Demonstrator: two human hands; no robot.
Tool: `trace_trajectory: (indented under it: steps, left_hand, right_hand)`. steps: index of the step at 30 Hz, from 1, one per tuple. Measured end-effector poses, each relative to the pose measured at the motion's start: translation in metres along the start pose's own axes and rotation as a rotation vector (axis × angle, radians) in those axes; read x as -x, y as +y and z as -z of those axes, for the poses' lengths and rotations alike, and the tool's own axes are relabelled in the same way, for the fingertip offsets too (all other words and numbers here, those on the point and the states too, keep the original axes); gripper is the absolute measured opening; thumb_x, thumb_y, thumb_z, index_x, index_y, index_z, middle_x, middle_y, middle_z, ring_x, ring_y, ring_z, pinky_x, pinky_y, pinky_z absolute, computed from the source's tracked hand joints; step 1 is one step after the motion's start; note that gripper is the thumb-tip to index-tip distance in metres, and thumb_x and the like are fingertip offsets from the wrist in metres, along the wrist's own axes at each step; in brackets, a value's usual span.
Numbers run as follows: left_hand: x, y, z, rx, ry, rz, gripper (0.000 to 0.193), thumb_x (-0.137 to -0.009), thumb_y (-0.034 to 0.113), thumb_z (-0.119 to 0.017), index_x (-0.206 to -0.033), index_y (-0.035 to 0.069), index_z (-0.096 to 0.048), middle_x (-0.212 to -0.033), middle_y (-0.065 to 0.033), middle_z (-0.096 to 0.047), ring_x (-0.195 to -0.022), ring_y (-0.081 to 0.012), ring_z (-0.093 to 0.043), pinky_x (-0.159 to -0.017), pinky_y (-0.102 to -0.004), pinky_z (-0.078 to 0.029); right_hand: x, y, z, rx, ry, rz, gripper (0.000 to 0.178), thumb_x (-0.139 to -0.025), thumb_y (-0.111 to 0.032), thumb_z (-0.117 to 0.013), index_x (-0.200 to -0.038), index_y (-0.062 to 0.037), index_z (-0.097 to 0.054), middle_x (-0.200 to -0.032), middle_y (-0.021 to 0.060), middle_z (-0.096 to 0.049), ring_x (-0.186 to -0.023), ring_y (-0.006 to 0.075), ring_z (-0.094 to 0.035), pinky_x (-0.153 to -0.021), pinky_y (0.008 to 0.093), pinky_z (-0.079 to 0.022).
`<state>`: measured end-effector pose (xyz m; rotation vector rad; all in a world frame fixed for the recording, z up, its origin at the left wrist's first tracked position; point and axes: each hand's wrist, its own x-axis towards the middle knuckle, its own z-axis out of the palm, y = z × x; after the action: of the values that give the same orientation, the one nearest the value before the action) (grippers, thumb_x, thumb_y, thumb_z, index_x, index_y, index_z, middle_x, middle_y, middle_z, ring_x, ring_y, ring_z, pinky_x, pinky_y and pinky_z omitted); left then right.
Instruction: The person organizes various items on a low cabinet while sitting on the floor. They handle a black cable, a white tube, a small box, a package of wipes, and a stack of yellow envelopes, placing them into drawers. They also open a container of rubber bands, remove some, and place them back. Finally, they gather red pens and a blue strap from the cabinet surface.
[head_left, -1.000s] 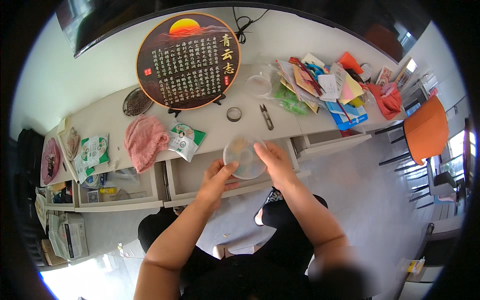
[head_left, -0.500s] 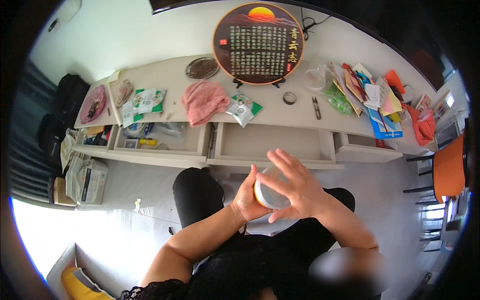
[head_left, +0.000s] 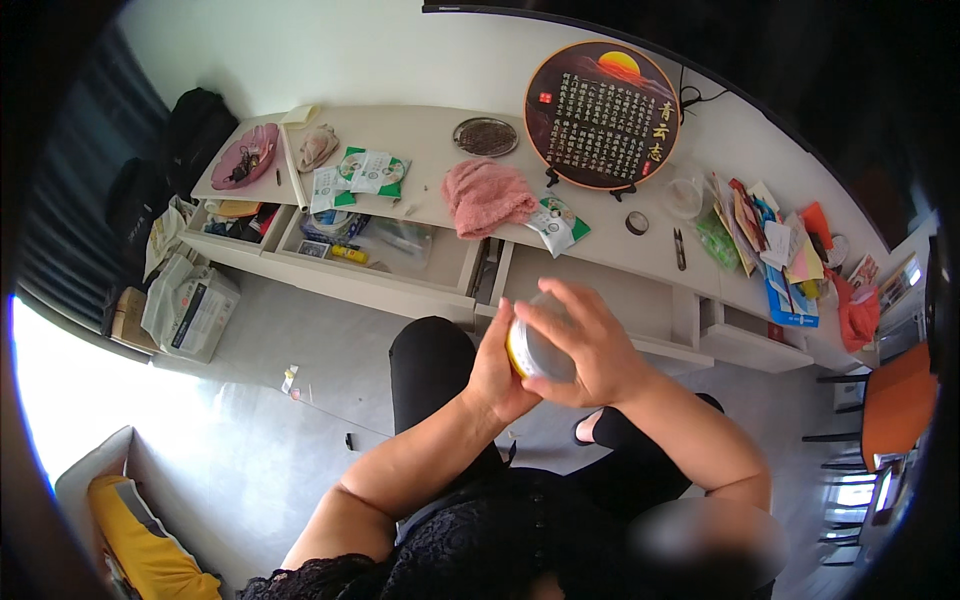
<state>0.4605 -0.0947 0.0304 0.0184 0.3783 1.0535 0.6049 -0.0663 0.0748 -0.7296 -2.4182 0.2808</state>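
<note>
Seen with the tub as the clock's centre, a round whitish tub (head_left: pixel 541 357) with a yellow edge is held up over the person's lap, just short of the bench. The left hand (head_left: pixel 497 372) comes in from 8 o'clock, its fingers wrapped around the side of the tub; the right hand (head_left: pixel 592 345) comes in from 4 o'clock, thumb and forefinger grasping the tub's round top from opposite sides, the other fingers loosely bent. A pulled-out drawer (head_left: pixel 600 286) lies toward 1 o'clock. On the bench (head_left: pixel 455 208), a pink towel (head_left: pixel 488 198) sits at 11 o'clock, touching a green-and-white packet (head_left: pixel 558 225) at 12. A roll of tape (head_left: pixel 637 223) lies at 1 o'clock, with small snips (head_left: pixel 680 250) at 2 and a heap of papers (head_left: pixel 778 240) beyond them. Behind the packet, between 12 and 1, a round dark plaque (head_left: pixel 603 115) leans on a stand. At 10 o'clock are a second open drawer (head_left: pixel 425 262) and, farther out, a pink tray (head_left: pixel 228 168). An orange chair (head_left: pixel 895 405) stands at 3 o'clock.
</note>
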Motion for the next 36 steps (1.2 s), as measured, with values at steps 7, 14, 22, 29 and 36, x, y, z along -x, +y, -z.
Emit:
trace_trajectory:
  steps: [7,14,22,29,36]
  left_hand:
    - [0.006,0.056,0.008,0.033,-0.105,-0.215,0.061,-0.094,0.056,-0.027,-0.131,0.009,-0.041,-0.128,-0.0125,-0.049,-0.119,-0.0289,-0.047,-0.1,-0.0433,-0.038]
    - [0.012,0.127,0.044,-0.213,0.129,-0.328,0.058,-0.097,0.05,-0.027,-0.128,0.004,-0.043,-0.123,-0.0132,-0.052,-0.111,-0.0269,-0.053,-0.091,-0.0426,-0.045]
    - [-0.025,0.22,0.098,-0.923,0.53,-0.287,0.046,-0.081,0.033,-0.065,-0.114,0.003,-0.053,-0.081,-0.0047,-0.054,-0.071,-0.0154,-0.055,-0.062,-0.0317,-0.051]
    - [-0.082,0.288,0.154,-0.998,0.623,0.061,0.045,-0.084,0.033,-0.061,-0.117,0.004,-0.052,-0.11,-0.0138,-0.059,-0.099,-0.0259,-0.059,-0.081,-0.0406,-0.05]
    - [-0.152,0.255,0.178,-0.587,0.548,0.253,0.044,-0.092,0.026,-0.051,-0.129,0.006,-0.039,-0.132,-0.0154,-0.043,-0.12,-0.0368,-0.043,-0.09,-0.0583,-0.043]
  right_hand:
    - [-0.063,-0.018,-0.041,0.066,0.152,-0.087,0.069,-0.069,-0.04,-0.071,-0.127,-0.0078,-0.051,-0.126,0.0218,-0.044,-0.112,0.0403,-0.046,-0.095,0.0455,-0.038]
    - [-0.103,-0.008,-0.103,-0.314,0.218,-0.226,0.077,-0.066,-0.042,-0.076,-0.123,0.0,-0.047,-0.12,0.0198,-0.047,-0.113,0.0353,-0.047,-0.092,0.0417,-0.041]
    - [-0.129,0.054,-0.195,-0.257,0.109,-0.328,0.084,-0.067,-0.036,-0.077,-0.129,0.0034,-0.037,-0.129,0.028,-0.037,-0.124,0.042,-0.034,-0.103,0.0442,-0.031]
    - [-0.103,0.066,-0.214,-0.184,-0.351,-0.393,0.053,-0.077,-0.035,-0.066,-0.114,0.0009,-0.054,-0.105,0.0207,-0.06,-0.103,0.0364,-0.054,-0.09,0.0435,-0.038]
    - [-0.086,0.073,-0.225,-0.247,-0.262,-0.314,0.04,-0.079,-0.028,-0.064,-0.107,-0.0009,-0.058,-0.105,0.017,-0.061,-0.101,0.0341,-0.053,-0.089,0.0421,-0.04]
